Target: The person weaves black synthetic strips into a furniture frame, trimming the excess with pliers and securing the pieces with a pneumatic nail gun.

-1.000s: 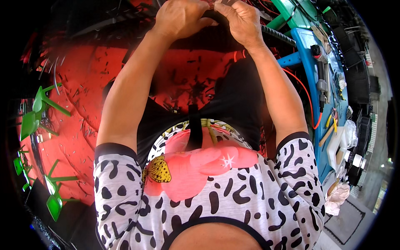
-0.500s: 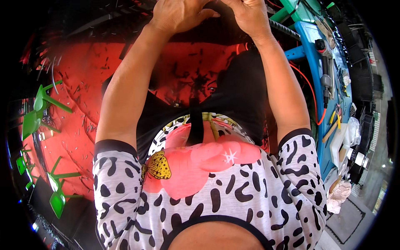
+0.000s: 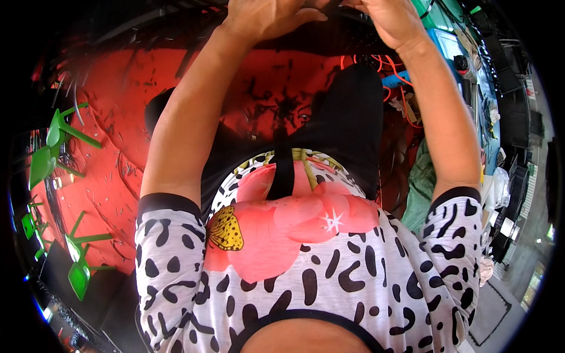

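We've L hand (image 3: 268,16) & R hand (image 3: 393,22) close together at top edge, can't tell grip state, any pc between them cut off or too dark, so done/left unclear, tho black scraps (image 3: 288,108) litter the red floor (image 3: 136,88)

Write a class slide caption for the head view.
Left hand and right hand close together at the picture's top; dark scraps litter the red floor.
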`<state>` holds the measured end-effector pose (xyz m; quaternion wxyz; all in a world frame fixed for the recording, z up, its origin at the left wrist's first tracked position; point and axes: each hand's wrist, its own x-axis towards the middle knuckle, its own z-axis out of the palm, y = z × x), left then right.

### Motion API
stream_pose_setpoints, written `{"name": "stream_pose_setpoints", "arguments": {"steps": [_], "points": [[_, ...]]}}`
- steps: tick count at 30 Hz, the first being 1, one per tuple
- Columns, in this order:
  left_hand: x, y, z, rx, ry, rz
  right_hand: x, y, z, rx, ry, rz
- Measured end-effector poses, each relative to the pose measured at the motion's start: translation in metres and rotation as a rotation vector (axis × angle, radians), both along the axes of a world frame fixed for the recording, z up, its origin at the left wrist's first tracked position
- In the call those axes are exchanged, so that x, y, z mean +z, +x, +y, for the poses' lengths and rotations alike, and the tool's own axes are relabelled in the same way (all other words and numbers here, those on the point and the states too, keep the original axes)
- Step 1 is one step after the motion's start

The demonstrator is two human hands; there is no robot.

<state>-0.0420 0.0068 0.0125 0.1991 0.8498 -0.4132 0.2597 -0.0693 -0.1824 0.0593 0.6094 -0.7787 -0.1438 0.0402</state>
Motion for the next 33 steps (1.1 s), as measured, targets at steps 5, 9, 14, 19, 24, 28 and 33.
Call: {"name": "stream_pose_setpoints", "arguments": {"steps": [5,9,14,19,24,28,33], "points": [[-0.009,0.012,0.000,0.006,-0.007,-0.038,0.011,0.023,-0.011,0.081,-0.135,0.134],[-0.008,0.019,0.000,0.048,-0.020,-0.023,0.016,0.018,0.000,0.026,-0.760,-0.782],[-0.008,0.035,-0.006,0.059,-0.087,-0.020,0.019,0.009,0.010,0.427,-0.701,-0.951],[0.001,0.028,-0.003,0.035,-0.004,0.130,0.013,0.030,0.004,0.309,-0.262,-0.105],[0.004,0.021,-0.001,0.006,0.017,0.195,-0.013,0.022,0.013,0.100,-0.138,-0.201],[0.004,0.016,-0.004,0.110,-0.003,0.145,-0.016,0.012,0.015,-0.030,0.042,-0.142],[0.000,0.017,-0.001,0.150,0.043,0.063,-0.006,0.000,0.022,-0.068,0.093,-0.150]]}}
